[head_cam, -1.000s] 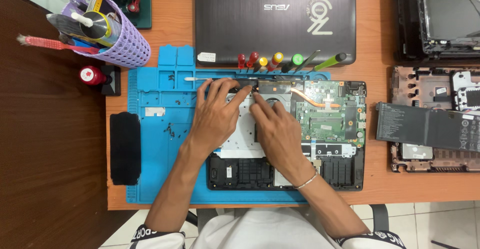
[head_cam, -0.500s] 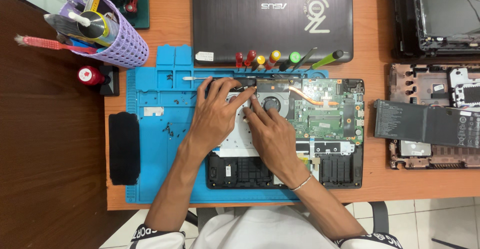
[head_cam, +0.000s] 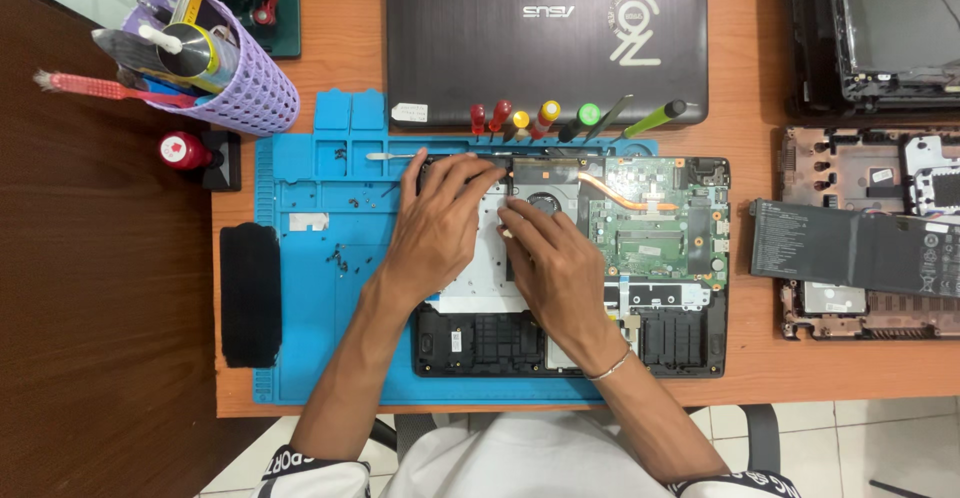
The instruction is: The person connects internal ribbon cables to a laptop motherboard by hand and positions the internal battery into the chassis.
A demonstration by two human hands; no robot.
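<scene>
1. Green circuit board and a copper heat pipe fill the opened laptop base (head_cam: 660,228), which lies on the blue work mat (head_cam: 310,288), right under the person's fingers.
2. The left hand (head_cam: 440,223) lies flat on the white inner panel, fingers narrowly spread, tips at the base's far edge; I cannot tell whether they pinch anything.
3. The right hand (head_cam: 555,263) presses just beside the round fan (head_cam: 545,201), index finger stretched toward the left fingers, nothing visibly held.
4. Compared with a second ago, the right fingers have slid slightly nearer the fan while the left hand stayed put, so the work seems centred on that corner.
5. Beyond the fingertips stands a row of screwdrivers (head_cam: 545,118) and a closed dark laptop (head_cam: 545,38).
6. Left of the left hand: loose screws (head_cam: 340,255), a black pad (head_cam: 250,293), and a lilac tool basket (head_cam: 240,83).
</scene>
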